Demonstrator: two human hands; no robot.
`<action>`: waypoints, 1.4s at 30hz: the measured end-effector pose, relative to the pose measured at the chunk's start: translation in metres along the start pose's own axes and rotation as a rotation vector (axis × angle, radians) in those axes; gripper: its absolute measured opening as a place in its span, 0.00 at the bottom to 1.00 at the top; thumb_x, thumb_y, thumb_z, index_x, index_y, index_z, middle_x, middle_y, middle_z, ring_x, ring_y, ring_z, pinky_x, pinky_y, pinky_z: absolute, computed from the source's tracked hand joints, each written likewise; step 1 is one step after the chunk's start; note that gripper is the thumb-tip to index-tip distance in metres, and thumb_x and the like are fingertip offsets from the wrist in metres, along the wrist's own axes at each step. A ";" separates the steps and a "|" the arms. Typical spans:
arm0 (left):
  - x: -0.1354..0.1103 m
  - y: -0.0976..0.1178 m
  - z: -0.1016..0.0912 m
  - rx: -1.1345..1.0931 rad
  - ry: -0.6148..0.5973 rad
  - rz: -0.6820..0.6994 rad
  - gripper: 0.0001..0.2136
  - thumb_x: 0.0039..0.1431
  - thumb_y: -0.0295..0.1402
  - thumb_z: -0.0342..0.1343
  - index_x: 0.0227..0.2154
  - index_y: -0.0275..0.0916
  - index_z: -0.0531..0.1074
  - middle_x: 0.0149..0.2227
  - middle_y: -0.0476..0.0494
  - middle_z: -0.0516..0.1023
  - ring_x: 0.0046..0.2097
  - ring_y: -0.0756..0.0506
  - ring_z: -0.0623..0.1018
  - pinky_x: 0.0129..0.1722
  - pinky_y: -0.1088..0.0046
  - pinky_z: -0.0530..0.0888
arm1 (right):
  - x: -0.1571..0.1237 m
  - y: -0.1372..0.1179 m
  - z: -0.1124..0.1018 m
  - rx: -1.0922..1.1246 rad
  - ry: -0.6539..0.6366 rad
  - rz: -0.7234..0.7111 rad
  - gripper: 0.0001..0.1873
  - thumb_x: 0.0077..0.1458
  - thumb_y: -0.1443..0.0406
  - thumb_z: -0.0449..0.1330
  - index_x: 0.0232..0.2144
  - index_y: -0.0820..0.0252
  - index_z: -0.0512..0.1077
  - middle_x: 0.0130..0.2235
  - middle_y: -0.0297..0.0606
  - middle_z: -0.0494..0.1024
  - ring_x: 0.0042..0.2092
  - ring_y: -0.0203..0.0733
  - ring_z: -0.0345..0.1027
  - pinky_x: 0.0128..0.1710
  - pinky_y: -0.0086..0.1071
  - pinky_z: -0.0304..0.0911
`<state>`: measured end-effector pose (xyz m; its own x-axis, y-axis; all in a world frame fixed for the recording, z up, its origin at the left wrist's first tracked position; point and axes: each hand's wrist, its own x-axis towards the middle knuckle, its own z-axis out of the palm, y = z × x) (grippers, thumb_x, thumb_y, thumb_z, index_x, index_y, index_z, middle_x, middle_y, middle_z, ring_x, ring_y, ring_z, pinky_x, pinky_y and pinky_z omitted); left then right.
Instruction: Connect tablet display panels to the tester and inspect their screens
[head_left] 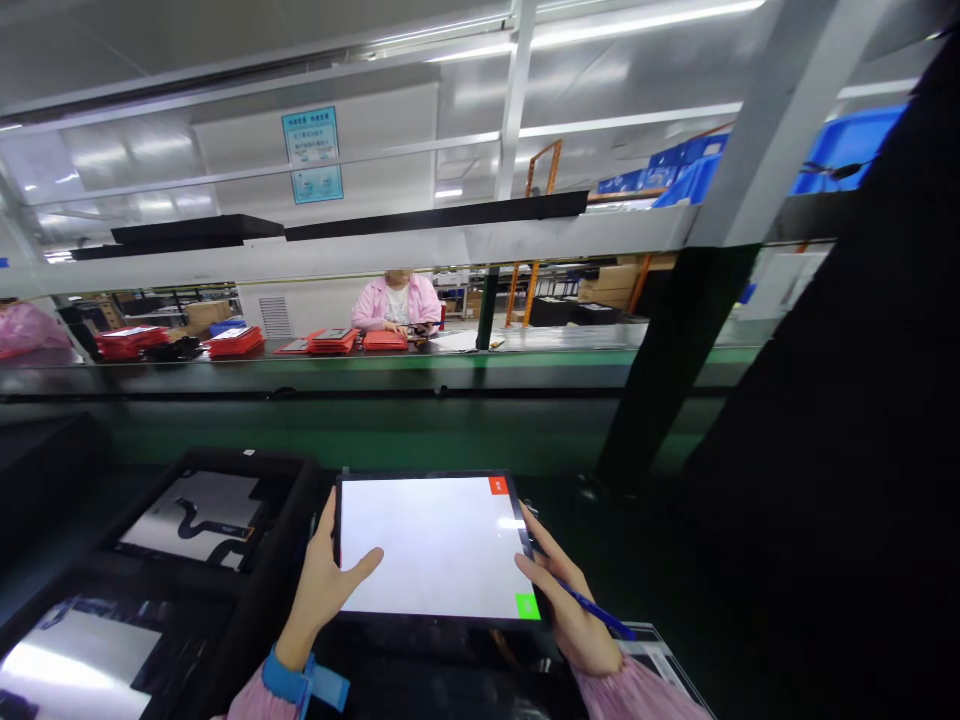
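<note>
A flat screen panel (435, 550) with a black border glows white, with a red square in its upper right corner and a green one in its lower right. My left hand (322, 575) grips its left edge, thumb lying over the lit face and fingers mostly hidden behind. On the opposite edge, my right hand (566, 600) is closed round the panel, its thumb at the border. A blue pen (596, 608) also sticks out from my right hand. Around my left wrist is a blue strap (289, 680).
To the left, black foam trays (277, 480) hold display panels with flex cables (214, 527). A grey-and-black post (675, 350) rises at right beside a black curtain (840, 430). Across the bench, a person in pink (397, 300) sits near stacks of red sheets (330, 342).
</note>
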<state>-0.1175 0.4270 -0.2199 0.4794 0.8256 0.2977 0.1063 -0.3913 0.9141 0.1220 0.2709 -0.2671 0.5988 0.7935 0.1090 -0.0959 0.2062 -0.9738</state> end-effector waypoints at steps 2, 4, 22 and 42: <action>0.000 0.005 0.001 -0.067 0.047 -0.027 0.36 0.54 0.46 0.60 0.62 0.40 0.55 0.60 0.38 0.67 0.59 0.37 0.69 0.55 0.63 0.70 | 0.002 0.001 -0.001 -0.002 0.086 0.039 0.46 0.49 0.48 0.61 0.65 0.61 0.55 0.31 0.40 0.81 0.32 0.52 0.74 0.31 0.40 0.70; 0.000 0.008 0.000 -0.109 0.113 -0.082 0.32 0.57 0.51 0.55 0.59 0.38 0.60 0.43 0.40 0.79 0.46 0.39 0.79 0.42 0.66 0.76 | 0.001 0.000 -0.002 -0.015 0.119 0.058 0.45 0.48 0.49 0.62 0.63 0.63 0.58 0.24 0.37 0.78 0.28 0.52 0.73 0.29 0.40 0.69; -0.006 0.008 -0.022 0.164 0.006 0.397 0.06 0.56 0.35 0.60 0.26 0.46 0.80 0.55 0.42 0.66 0.62 0.34 0.62 0.62 0.47 0.58 | -0.016 -0.046 0.016 0.142 0.291 -0.016 0.47 0.45 0.57 0.67 0.64 0.53 0.54 0.15 0.24 0.64 0.16 0.37 0.57 0.16 0.29 0.54; -0.017 0.016 0.012 -0.929 0.031 -0.657 0.31 0.30 0.20 0.65 0.45 0.36 0.74 0.38 0.41 0.82 0.49 0.30 0.77 0.52 0.54 0.72 | -0.020 -0.050 0.004 -0.143 0.100 -0.233 0.14 0.46 0.55 0.66 0.19 0.57 0.71 0.23 0.33 0.70 0.28 0.40 0.67 0.27 0.29 0.65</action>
<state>-0.1139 0.4020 -0.2136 0.5461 0.7743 -0.3198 -0.3635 0.5629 0.7423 0.1116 0.2465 -0.2200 0.6675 0.6723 0.3201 0.1625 0.2879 -0.9438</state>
